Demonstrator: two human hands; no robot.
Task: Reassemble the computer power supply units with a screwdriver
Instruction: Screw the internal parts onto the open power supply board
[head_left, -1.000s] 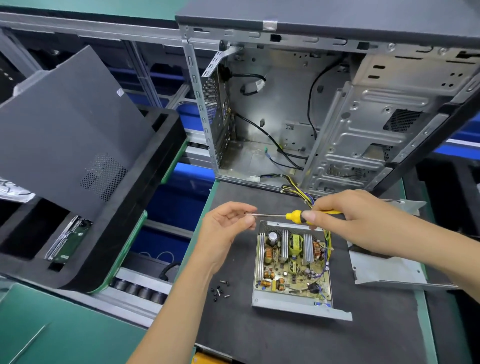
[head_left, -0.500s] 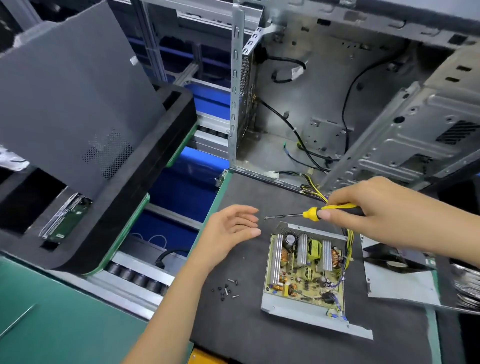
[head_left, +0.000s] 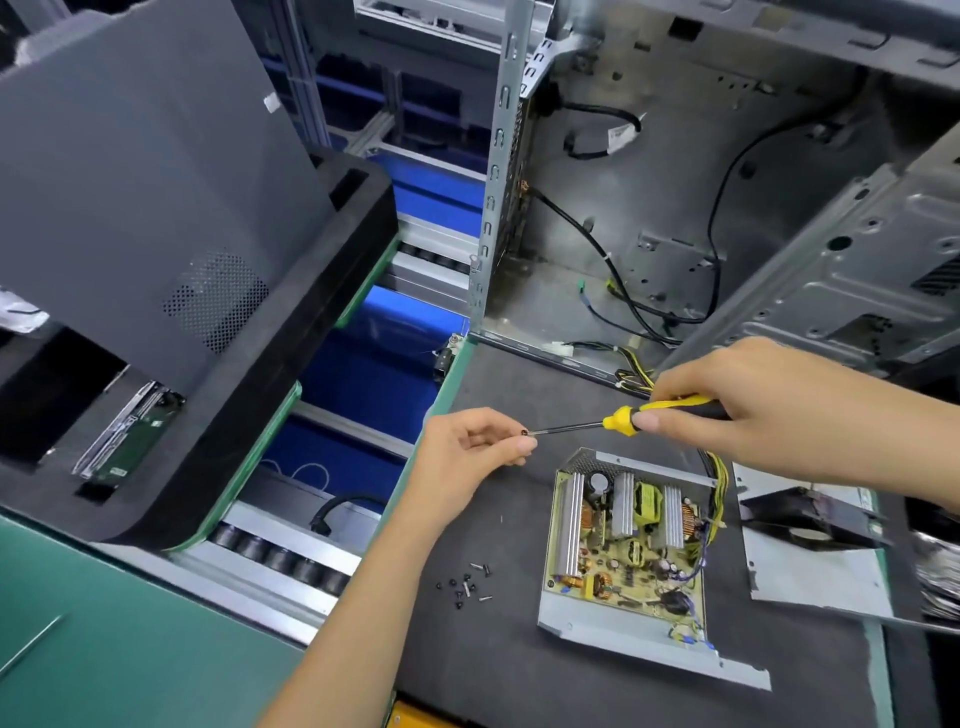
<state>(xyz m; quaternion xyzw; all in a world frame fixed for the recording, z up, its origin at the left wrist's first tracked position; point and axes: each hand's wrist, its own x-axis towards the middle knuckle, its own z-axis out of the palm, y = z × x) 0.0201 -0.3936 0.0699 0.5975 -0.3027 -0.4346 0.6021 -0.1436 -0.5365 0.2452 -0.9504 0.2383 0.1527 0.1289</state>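
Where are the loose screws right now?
The loose screws lie low in the head view on the dark mat, just left of the open power supply and beside the left forearm.

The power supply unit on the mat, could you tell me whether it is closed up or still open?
Open. The power supply unit shows its bare circuit board and heatsinks, and its cover lies apart beside it.

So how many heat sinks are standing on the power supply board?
3 finned aluminium heat sinks: one at the board's left edge, one in the middle, one on the right. Smaller ones could be hidden among the components.
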